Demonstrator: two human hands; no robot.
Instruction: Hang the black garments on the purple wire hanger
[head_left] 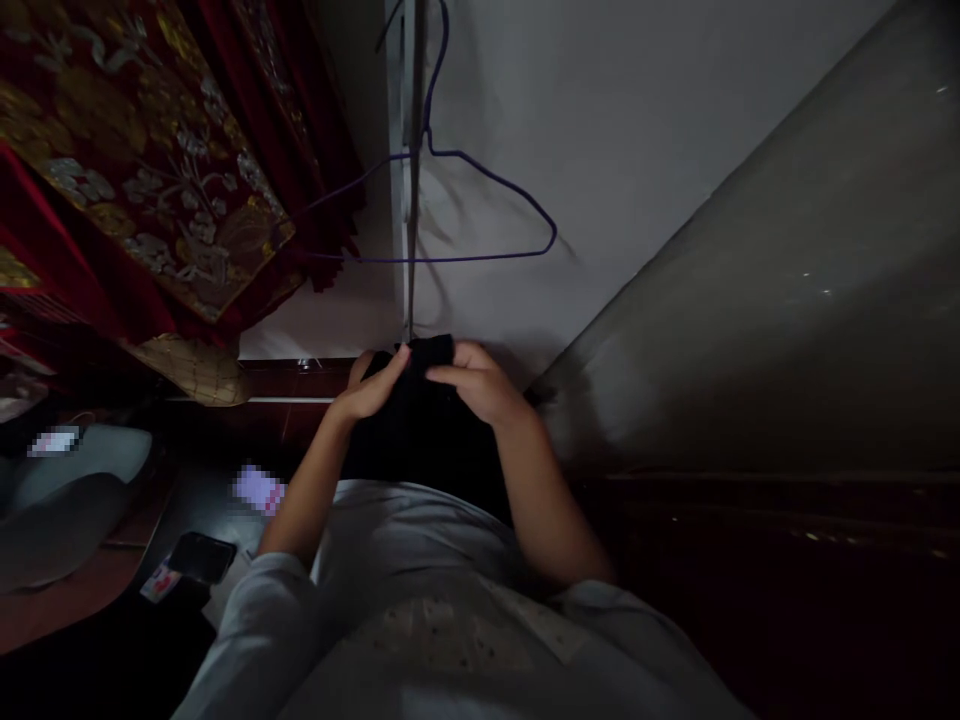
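Note:
Both of my hands grip the top edge of a black garment point(420, 420) that hangs down in front of my chest. My left hand point(371, 388) pinches the cloth at its upper left corner. My right hand point(480, 380) pinches it just to the right, fingers curled over the edge. A thin purple wire hanger point(480, 200) hangs empty on the white wall right above my hands, hooked by a vertical metal strip point(411, 180). The lower part of the garment is lost in the dark.
A red and gold patterned cloth point(150, 150) hangs at upper left. A grey-green panel point(787, 300) slants along the right. At lower left lie a dark phone point(201, 556), a small card point(159, 583) and a grey object point(67, 490).

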